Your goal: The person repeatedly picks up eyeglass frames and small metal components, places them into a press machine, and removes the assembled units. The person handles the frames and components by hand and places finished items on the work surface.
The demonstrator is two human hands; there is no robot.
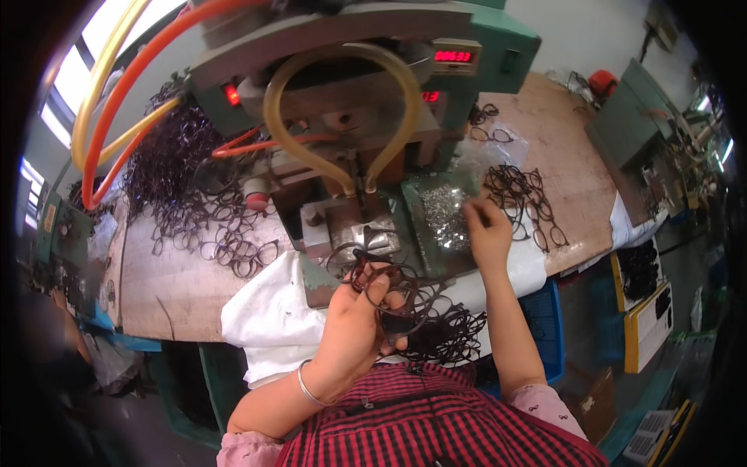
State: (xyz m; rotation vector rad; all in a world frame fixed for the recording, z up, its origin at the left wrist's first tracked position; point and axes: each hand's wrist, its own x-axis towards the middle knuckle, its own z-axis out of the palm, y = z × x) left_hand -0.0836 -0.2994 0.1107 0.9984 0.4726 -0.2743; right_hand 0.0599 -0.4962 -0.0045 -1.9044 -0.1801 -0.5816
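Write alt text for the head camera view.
A person's left hand holds dark eyeglass frames before a bench machine, while the right hand is by a tray of small shiny pieces. More frames lie heaped on the wooden table to both sides.

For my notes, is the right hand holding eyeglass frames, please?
No, the left hand holds dark frames; the right hand is near shiny pieces.

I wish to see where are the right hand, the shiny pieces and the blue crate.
Right hand (490,240), head view: its back.
Shiny pieces (446,216), head view: middle of the pile.
Blue crate (551,323), head view: side wall.
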